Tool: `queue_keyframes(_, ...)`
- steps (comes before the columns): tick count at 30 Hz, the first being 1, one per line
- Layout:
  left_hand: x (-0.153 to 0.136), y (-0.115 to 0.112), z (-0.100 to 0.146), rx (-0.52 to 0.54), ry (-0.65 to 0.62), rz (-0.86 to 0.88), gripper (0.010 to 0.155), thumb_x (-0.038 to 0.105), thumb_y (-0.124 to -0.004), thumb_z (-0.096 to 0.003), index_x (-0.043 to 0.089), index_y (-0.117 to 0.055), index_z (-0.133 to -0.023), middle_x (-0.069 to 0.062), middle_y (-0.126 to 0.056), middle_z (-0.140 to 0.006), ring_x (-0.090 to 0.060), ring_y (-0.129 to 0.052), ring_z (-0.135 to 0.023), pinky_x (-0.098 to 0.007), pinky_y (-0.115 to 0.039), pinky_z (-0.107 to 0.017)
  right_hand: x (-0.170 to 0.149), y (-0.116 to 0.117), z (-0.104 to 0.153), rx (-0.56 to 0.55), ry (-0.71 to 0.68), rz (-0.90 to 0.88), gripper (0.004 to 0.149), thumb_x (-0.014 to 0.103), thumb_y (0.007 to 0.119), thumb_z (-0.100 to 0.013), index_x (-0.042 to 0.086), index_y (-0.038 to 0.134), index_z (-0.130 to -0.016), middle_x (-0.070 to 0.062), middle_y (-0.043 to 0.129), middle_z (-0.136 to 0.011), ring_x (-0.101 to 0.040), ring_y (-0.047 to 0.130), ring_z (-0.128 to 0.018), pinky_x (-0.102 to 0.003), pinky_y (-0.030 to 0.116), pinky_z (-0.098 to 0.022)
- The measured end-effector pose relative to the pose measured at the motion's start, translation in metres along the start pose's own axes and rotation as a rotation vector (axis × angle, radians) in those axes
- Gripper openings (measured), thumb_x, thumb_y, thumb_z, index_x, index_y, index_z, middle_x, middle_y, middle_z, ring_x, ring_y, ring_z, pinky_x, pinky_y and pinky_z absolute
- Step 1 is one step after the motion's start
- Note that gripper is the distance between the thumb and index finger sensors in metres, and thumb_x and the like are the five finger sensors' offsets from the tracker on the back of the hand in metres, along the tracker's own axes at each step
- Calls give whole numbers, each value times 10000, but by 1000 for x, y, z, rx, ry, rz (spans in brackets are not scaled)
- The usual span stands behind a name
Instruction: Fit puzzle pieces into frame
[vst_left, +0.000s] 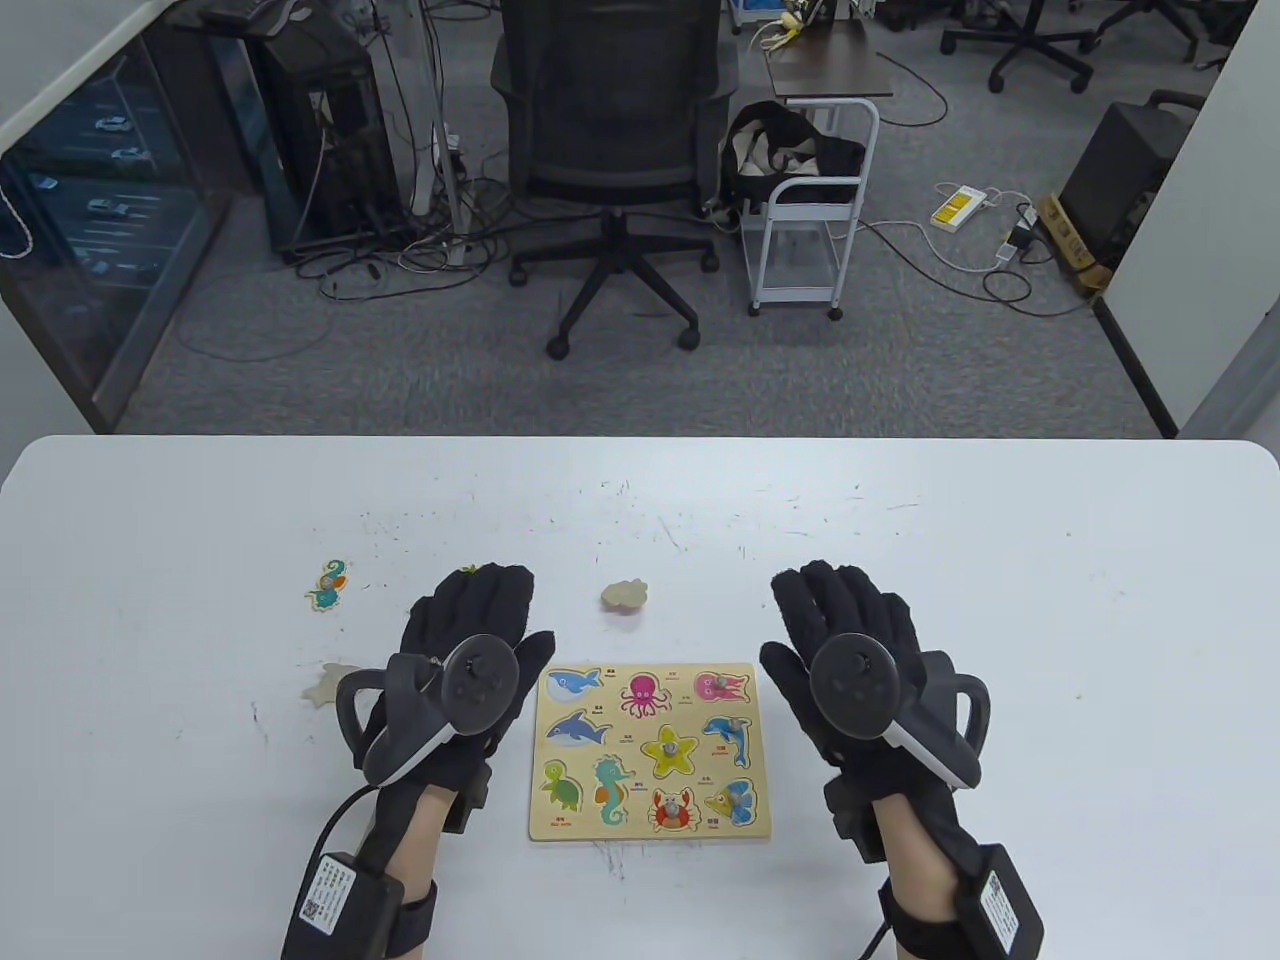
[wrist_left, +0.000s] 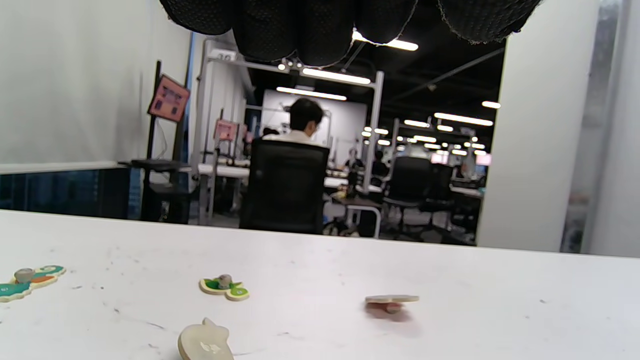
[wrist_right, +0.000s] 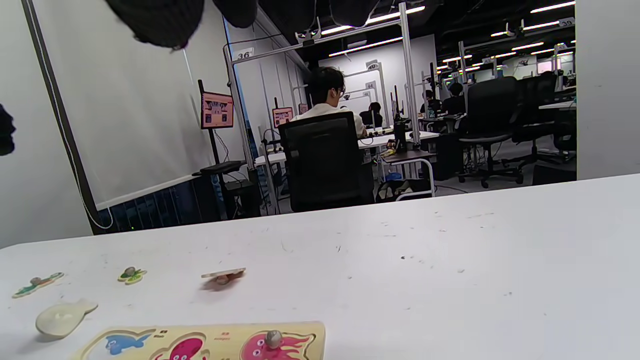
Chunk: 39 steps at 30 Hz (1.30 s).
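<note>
The wooden puzzle frame (vst_left: 650, 828) lies between my hands, with sea-animal pictures; several pieces in it show knobs. My left hand (vst_left: 470, 620) is flat and palm down left of the frame, holding nothing. My right hand (vst_left: 845, 610) is flat on the frame's right, also holding nothing. Loose pieces lie beyond: a seahorse piece (vst_left: 328, 585), a green piece (vst_left: 468, 569) at my left fingertips, a face-down piece (vst_left: 625, 594) and another face-down piece (vst_left: 325, 683) partly behind my left tracker. The left wrist view shows the green piece (wrist_left: 224, 287) and my fingers (wrist_left: 300, 30).
The white table (vst_left: 1000, 620) is scuffed and stretches wide on both sides. Past its far edge stand an office chair (vst_left: 612, 150) and a small cart (vst_left: 810, 200). A person sits at a desk in the background (wrist_right: 327, 95).
</note>
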<state>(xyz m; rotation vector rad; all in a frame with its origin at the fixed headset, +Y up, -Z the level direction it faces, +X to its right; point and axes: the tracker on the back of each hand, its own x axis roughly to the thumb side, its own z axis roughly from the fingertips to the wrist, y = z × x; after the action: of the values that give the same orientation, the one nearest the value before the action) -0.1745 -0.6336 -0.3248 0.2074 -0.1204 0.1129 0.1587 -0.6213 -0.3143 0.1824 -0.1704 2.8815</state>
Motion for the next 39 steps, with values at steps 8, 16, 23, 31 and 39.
queue_keyframes(8, 23, 4, 4, 0, -40, -50, 712, 642, -666, -536, 348, -516, -1168, -7, -651, -1238, -324, -639, -1143, -531, -571, -845, -10, 0, -8, -2, 32, -25, 674, 535, 753, -463, 343, 554, -1078, 5, 559, -1188, -350, 561, -1114, -602, 447, -809)
queue_keyframes(16, 50, -5, -30, -110, -27, -158, 741, 643, -683, -522, 360, -468, -1172, 12, -608, -1252, -307, -611, -1156, -503, -571, -859, -24, 4, -14, 38, 63, -83, 670, 533, 754, -465, 347, 558, -1078, 4, 564, -1187, -354, 557, -1114, -602, 438, -812)
queue_keyframes(23, 77, -34, -78, -281, -32, -185, 774, 646, -709, -507, 376, -427, -1175, 28, -574, -1265, -290, -588, -1172, -498, -544, -877, -31, 4, -16, 58, 79, -110, 669, 535, 753, -464, 350, 561, -1078, 1, 567, -1186, -360, 561, -1111, -601, 443, -811)
queue_keyframes(31, 92, -86, -126, -427, 13, -221, 779, 618, -739, -505, 364, -423, -1171, 40, -565, -1259, -276, -590, -1168, -484, -539, -878, -32, 1, -14, 31, 76, -104, 668, 535, 753, -465, 348, 564, -1078, 3, 573, -1185, -361, 567, -1108, -599, 448, -810)
queue_keyframes(39, 92, -141, -145, -534, 50, -282, 782, 589, -754, -508, 343, -417, -1169, 48, -579, -1250, -251, -616, -1156, -455, -558, -869, -34, 4, -17, 51, 85, -113, 668, 537, 753, -464, 348, 567, -1077, -1, 578, -1183, -362, 573, -1106, -598, 452, -809)
